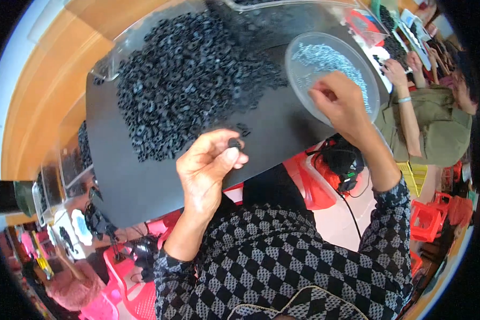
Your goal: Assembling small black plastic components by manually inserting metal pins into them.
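Note:
Between the thumb and fingertips of my left hand [210, 162] is a small black plastic part [234, 143], held just above the near edge of the dark table. Behind that hand spreads a big heap of small black ring-like parts [170, 80]. My right hand [342, 101] is over a round clear plastic tray [316, 114]. Its fingers are curled into a pinch, and whatever may be between the tips is hidden. Many thin silvery pins [325, 56] lie along the far and right side of that tray.
A clear plastic bin [112, 69] lies tipped behind the heap on the dark tabletop [144, 186]. At the right, another person [426, 117] works at a white surface with black parts. Red stools [429, 218] and a yellow basket [412, 178] stand on the floor.

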A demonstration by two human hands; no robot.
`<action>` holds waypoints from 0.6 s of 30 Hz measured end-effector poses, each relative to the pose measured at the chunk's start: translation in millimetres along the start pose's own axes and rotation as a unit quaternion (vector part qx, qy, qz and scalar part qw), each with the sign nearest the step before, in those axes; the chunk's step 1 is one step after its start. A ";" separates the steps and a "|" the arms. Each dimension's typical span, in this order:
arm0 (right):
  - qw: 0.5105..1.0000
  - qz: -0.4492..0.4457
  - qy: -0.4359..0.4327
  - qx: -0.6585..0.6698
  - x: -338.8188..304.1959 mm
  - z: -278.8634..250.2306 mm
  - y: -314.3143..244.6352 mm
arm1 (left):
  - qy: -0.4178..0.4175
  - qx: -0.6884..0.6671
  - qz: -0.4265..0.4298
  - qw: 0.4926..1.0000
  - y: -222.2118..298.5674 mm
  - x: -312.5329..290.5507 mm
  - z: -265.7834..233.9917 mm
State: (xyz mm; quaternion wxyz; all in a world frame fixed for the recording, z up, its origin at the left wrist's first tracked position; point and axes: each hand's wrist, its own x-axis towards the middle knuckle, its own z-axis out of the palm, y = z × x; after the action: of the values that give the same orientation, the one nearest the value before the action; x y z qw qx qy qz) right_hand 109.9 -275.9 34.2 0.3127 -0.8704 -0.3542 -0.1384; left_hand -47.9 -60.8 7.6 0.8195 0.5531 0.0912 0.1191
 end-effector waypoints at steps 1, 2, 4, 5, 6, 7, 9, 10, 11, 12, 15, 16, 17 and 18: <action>0.999 -0.001 0.001 0.050 0.2 2.1 -13.5 | 0.011 -0.008 -0.001 1.000 -1.2 -0.3 -0.4; 0.996 0.002 0.005 0.093 -1.7 2.2 -24.0 | 0.016 -0.006 0.001 1.000 -3.8 0.1 -1.0; 0.987 -0.036 -0.035 0.152 -4.6 8.0 -39.5 | 0.020 0.005 0.007 1.000 -4.0 -2.0 -1.4; 0.982 -0.061 -0.039 0.175 -6.2 13.0 -46.9 | 0.018 0.015 0.013 1.000 -3.9 -2.9 -1.8; 0.975 -0.051 -0.068 0.204 -6.9 15.8 -53.5 | 0.021 0.015 0.013 1.000 -3.7 -3.8 -2.6; 0.967 -0.040 -0.095 0.234 -8.1 18.9 -60.8 | 0.012 0.004 0.006 1.000 -3.3 -5.1 -4.6; 0.957 -0.023 -0.115 0.267 -9.1 22.2 -72.7 | 0.010 -0.029 -0.017 0.999 1.7 -6.3 -5.5; 0.944 0.013 -0.158 0.289 -8.8 21.9 -76.8 | 0.013 -0.029 -0.017 0.999 2.4 -7.1 -6.8; 0.929 0.048 -0.199 0.309 -8.5 22.4 -80.1 | 0.014 -0.035 -0.024 0.999 2.8 -8.0 -8.3; 0.926 0.046 -0.205 0.313 -8.6 24.6 -82.2 | 0.016 -0.041 -0.032 0.999 3.0 -8.6 -9.7; 0.927 -0.006 -0.217 0.305 -10.0 32.6 -83.7 | 0.048 0.004 0.027 0.998 0.1 -9.9 -12.3; 0.927 -0.006 -0.218 0.305 -10.3 33.4 -85.2 | 0.070 0.026 0.025 0.997 3.3 -10.9 -11.8; 0.925 -0.002 -0.216 0.312 -10.9 34.1 -86.9 | 0.071 0.025 0.024 0.997 5.5 -11.6 -12.3; 0.923 0.003 -0.214 0.319 -11.5 34.8 -88.2 | 0.074 0.033 0.032 0.996 7.5 -12.2 -13.2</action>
State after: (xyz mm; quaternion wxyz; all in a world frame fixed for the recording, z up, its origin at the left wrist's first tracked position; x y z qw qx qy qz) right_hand 40.5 -210.8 41.5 0.4908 -0.7346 -0.4357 0.1721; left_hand -64.0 -50.1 9.9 0.7876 0.5722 0.1377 0.1825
